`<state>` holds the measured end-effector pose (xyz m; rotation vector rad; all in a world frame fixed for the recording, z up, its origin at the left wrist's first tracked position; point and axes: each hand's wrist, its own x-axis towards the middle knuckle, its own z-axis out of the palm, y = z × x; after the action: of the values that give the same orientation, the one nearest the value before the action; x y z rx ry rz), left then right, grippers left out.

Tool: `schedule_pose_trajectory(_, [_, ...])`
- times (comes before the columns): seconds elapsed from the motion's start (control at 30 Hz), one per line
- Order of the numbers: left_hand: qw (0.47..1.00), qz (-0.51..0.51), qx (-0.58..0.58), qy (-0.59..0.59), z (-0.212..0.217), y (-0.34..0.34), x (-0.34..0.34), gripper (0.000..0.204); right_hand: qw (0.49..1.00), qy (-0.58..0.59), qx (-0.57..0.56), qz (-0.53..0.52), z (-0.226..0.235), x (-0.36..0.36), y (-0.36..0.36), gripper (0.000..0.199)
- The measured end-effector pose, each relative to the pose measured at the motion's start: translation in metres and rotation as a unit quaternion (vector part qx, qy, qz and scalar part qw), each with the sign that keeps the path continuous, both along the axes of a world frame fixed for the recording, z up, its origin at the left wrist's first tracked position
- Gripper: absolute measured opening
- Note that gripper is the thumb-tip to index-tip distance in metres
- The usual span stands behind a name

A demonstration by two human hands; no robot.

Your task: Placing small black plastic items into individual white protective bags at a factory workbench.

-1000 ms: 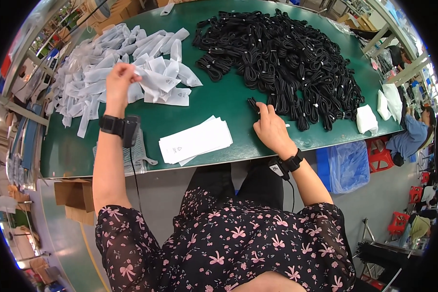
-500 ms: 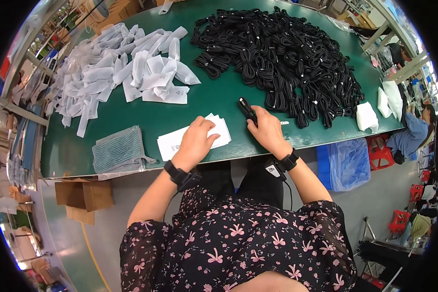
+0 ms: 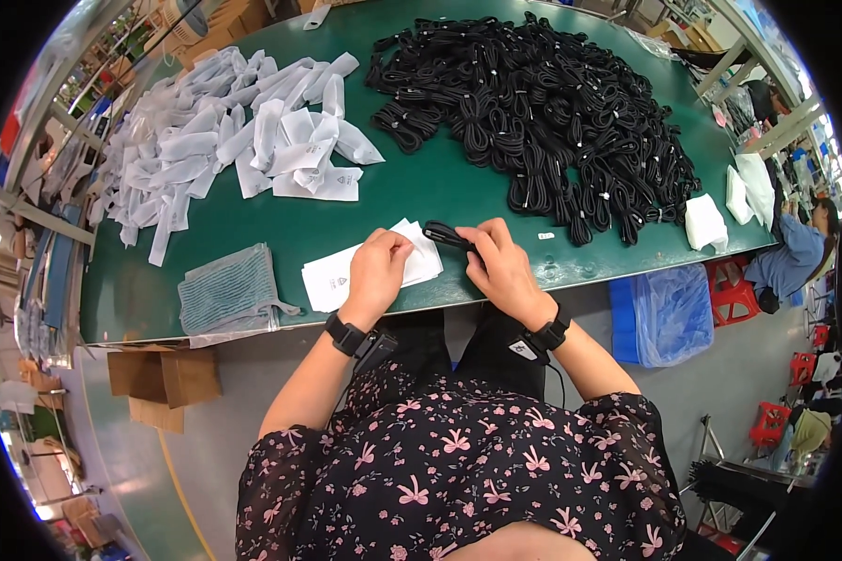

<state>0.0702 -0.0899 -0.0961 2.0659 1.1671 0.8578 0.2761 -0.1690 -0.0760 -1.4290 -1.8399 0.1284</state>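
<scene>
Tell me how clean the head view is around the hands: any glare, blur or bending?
Head view: left hand and right hand sharp, evenly lit; no glare on the green table; its near edge bows from fisheye; corners are black.

A large heap of black coiled cables [image 3: 543, 112] occupied the upper centre of the green table [image 3: 421, 187]. Loose white bags [image 3: 225, 140] lay scattered at upper left. A grey mesh pouch [image 3: 229, 290] rested at left. A blue bin [image 3: 664, 313] stood at right, with cardboard boxes [image 3: 164, 383] at lower left.
</scene>
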Motion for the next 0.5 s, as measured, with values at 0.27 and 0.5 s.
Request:
schedule_pose_trajectory(0.27, [0.991,-0.001,-0.053,-0.126,0.013,-0.004,-0.003,0.008,0.989,-0.119,0.078,0.03,0.006,-0.003,-0.003,0.048])
schedule_pose_trajectory(0.5, [0.989,-0.083,0.108,-0.062,0.024,-0.009,-0.007,0.004,0.988,-0.098,0.042,0.114,0.009,-0.001,-0.002,0.041])
